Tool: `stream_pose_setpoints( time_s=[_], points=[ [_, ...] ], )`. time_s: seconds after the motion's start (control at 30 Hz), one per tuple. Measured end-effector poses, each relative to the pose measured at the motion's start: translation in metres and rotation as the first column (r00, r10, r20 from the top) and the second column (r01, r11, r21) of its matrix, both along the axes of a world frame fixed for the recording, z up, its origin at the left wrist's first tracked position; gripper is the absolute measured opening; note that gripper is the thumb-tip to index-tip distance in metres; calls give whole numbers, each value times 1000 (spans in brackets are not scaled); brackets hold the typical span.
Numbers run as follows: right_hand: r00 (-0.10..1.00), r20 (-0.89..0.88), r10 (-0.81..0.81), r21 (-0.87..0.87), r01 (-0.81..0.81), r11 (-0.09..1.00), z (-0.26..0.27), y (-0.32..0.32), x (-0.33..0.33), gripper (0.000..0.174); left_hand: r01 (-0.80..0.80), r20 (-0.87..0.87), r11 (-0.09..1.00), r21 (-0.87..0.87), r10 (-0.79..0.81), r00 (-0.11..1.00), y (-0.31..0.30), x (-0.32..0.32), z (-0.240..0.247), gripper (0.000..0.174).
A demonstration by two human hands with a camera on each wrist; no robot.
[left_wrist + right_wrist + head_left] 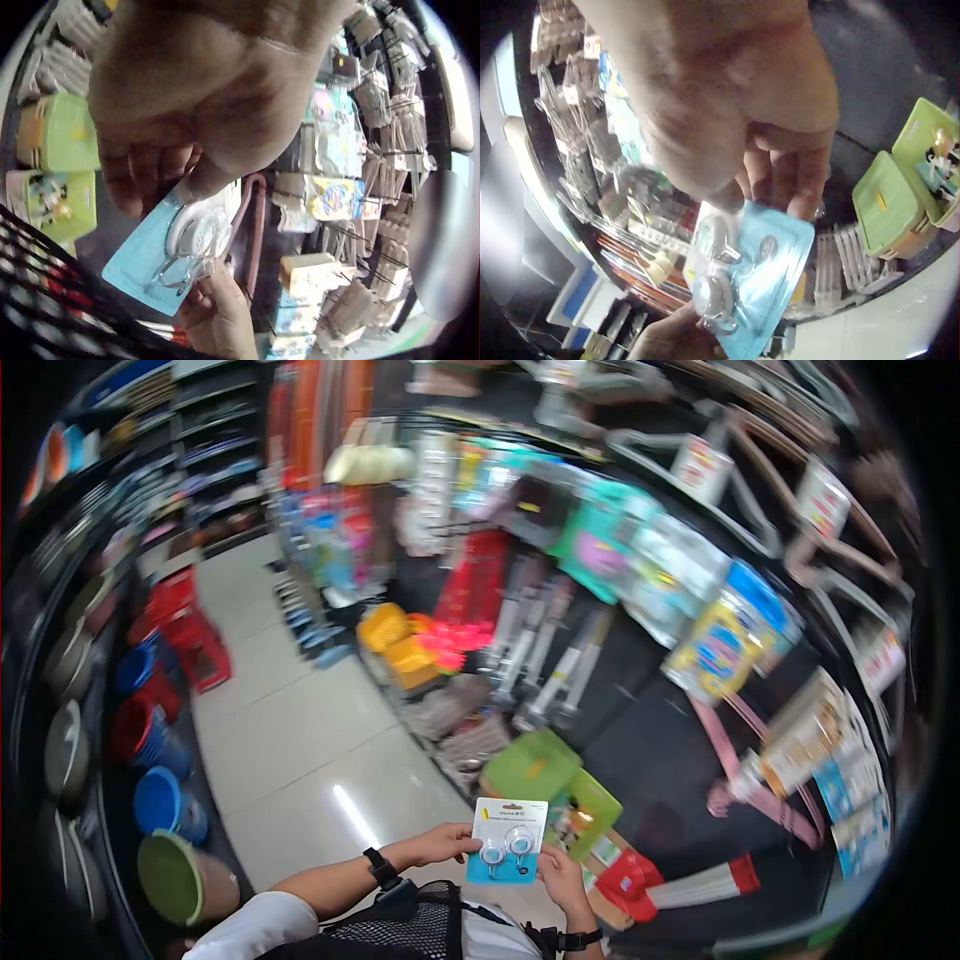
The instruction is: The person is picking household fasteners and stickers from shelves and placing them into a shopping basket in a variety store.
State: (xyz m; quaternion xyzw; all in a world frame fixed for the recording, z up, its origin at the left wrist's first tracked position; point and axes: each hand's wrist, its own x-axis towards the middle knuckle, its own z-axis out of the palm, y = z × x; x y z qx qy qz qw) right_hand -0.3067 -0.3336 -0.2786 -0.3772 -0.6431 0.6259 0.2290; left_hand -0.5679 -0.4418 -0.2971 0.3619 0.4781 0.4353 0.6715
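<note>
1. Left hand (445, 844): the left edge of a flat, rectangular white-and-blue blister card (507, 838) is pinched between thumb and fingers.
2. Right hand (563, 878): the card's opposite edge is pinched likewise, slightly lower. Card thus held up between both hands, in front of the body.
3. Between the hands, two round white hooks (196, 234) are sealed side by side under raised clear plastic.
4. Handling, as judged: light; backing fairly stiff, though it could be bowed if both edges were squeezed inward. Glossy surface perhaps slippery; raised plastic probably dented if pressed hard.
5. Hold: best taken by the flat side margins, where the thumbs are placed, with the raised plastic left unpressed. The flat top strip, above the hands, could also be gripped.
6. Surroundings: a lime-green lidded plastic box (532, 770) is seen beyond the hands; a red plastic item (628, 887), not identified, to the right of the right hand.
</note>
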Motion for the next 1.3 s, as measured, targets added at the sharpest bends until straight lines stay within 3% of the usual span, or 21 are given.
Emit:
stream_pose_setpoints(
  time_s=[0.03,0.07,0.17,0.23,0.3,0.37,0.4,0.43,0.57,0.73,0.77,0.8,0.83,0.9,1.0,1.07,1.13,1.23,1.3],
  points=[
    [994,103,40,-48,-35,998,-11,-1,-15,30,-56,-67,998,-2,56,996,-20,-15,-10,35],
    [968,226,108,28,-117,993,-25,0,-26,30,-144,-112,989,-15,142,984,-37,-31,-17,34],
    [910,333,246,-40,-247,968,-82,10,-50,30,-425,-190,898,-115,400,896,-90,-72,-46,32],
    [870,411,271,-154,-227,962,-124,23,-57,29,-539,-210,834,-116,510,834,-120,-91,-69,32],
    [704,611,362,-193,-312,930,-131,29,-72,31,-669,-259,716,-200,620,741,-145,-111,-80,33],
    [604,694,391,-78,-477,876,-188,50,-62,30,-716,-299,665,-211,654,695,-166,-131,-80,34],
    [414,794,445,74,-792,605,-248,72,-53,34,-759,-277,614,-216,707,651,-175,-139,-90,33],
    [228,890,396,156,-966,206,-291,93,-59,39,-799,-255,560,-220,757,601,-181,-147,-99,32],
    [177,874,453,122,-981,148,-279,123,-149,33,-866,-278,417,-276,828,488,-197,-194,-118,31],
    [76,841,536,42,-996,75,-227,168,-283,27,-885,-262,212,-415,903,339,-196,-262,-98,25],
    [233,773,591,-99,-875,474,-214,169,-326,24,-889,-274,201,-410,903,331,-194,-281,-96,25],
    [646,452,615,-522,-368,770,-239,171,-356,20,-889,-271,201,-410,904,330,-193,-297,-94,26],
    [700,447,557,-489,-330,807,-225,177,-396,15,-890,-268,201,-410,906,329,-195,-313,-93,26],
    [664,515,542,-460,-320,828,-231,200,-459,25,-902,-290,195,-386,902,320,-192,-342,-97,28],
    [594,532,603,-441,-414,796,-200,194,-550,25,-927,-251,68,-370,953,170,-184,-383,-65,29],
    [548,540,638,-445,-457,770,-191,187,-608,26,-928,-212,9,-373,973,94,-184,-410,-76,28],
    [414,566,713,-447,-573,687,-187,177,-660,23,-921,-154,-73,-384,988,-14,-185,-438,-78,25],
    [360,580,731,-454,-601,657,-178,154,-728,25,-904,-92,-101,-416,993,-69,-192,-492,-83,26],
    [394,573,719,-437,-595,674,-164,137,-769,27,-905,-90,-93,-416,994,-61,-204,-544,-86,25]
  ],
)
